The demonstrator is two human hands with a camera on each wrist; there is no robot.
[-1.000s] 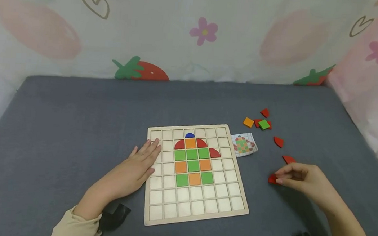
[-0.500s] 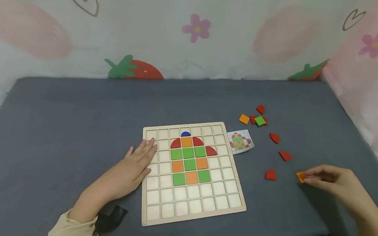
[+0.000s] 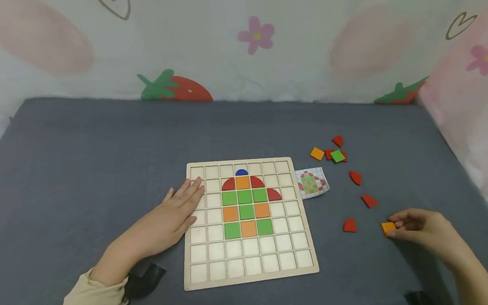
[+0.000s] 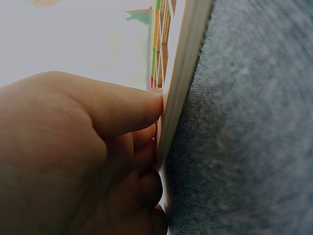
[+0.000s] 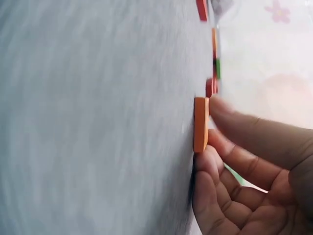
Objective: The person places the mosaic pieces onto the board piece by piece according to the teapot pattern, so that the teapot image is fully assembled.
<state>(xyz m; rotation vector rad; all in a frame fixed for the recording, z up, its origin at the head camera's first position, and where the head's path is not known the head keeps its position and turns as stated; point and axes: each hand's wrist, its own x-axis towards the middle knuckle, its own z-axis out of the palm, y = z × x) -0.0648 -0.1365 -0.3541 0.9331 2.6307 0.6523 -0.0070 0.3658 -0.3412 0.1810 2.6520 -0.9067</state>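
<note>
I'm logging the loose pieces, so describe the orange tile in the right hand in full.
The orange tile is flat and looks square, with a plain face and straight, fairly thick edges; it may be painted wood. The right hand pinches it between thumb and fingers, which cover part of it. It is at or just above the gray cloth, to the right of the grid board, with a red piece between them. Whether it touches the cloth is unclear.

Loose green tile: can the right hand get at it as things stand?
Probably yes, once the right hand releases the orange tile it pinches: nothing covers the green tile, and only flat red pieces lie along the way.
</note>
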